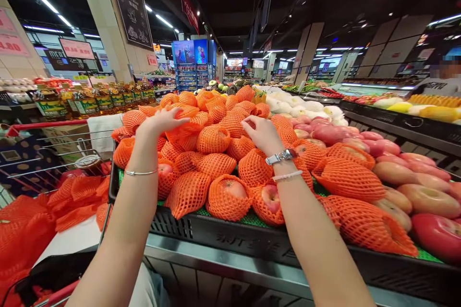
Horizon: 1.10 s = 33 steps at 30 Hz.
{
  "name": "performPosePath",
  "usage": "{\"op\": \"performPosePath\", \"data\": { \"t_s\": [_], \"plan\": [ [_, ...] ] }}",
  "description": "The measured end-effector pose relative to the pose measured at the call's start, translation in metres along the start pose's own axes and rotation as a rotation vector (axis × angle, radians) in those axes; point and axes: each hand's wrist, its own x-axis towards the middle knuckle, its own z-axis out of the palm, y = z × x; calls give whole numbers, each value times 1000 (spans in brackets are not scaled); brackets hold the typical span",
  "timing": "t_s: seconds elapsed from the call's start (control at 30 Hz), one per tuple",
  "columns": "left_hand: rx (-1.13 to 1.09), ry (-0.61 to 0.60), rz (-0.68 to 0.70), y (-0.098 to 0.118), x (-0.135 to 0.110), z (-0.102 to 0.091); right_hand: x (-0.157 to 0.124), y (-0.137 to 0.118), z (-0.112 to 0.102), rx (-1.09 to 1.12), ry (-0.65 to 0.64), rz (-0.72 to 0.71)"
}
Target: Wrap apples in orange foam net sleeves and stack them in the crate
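Observation:
A heap of apples in orange foam nets (216, 163) fills a black crate (223, 232) in front of me. My left hand (162, 121) reaches over the heap's left side, fingers stretched out and resting on a netted apple (185, 129). My right hand (261, 134) lies on the middle of the heap, fingers curled down onto a netted apple (239, 146); whether it grips one I cannot make out. A thin bangle circles my left wrist. A watch and a bead bracelet are on my right wrist.
Bare pink-red apples (396, 172) lie in the crate to the right. A shopping cart (43, 153) with loose orange nets (75, 196) stands at my left. Bottles of oil (82, 100) line a shelf behind it. A person (441, 81) stands far right.

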Motion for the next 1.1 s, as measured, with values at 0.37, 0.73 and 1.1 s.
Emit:
{"op": "performPosePath", "data": {
  "t_s": [0.37, 0.73, 1.1],
  "plan": [
    [-435, 735, -141, 3, 12, 7, -1, 0, 2, 94, 47, 7],
    [-761, 624, 696, 95, -22, 44, 10, 1, 3, 717, 208, 2],
    [-925, 287, 822, 99, -5, 69, 10, 5, -6, 750, 335, 64]
  ]
}}
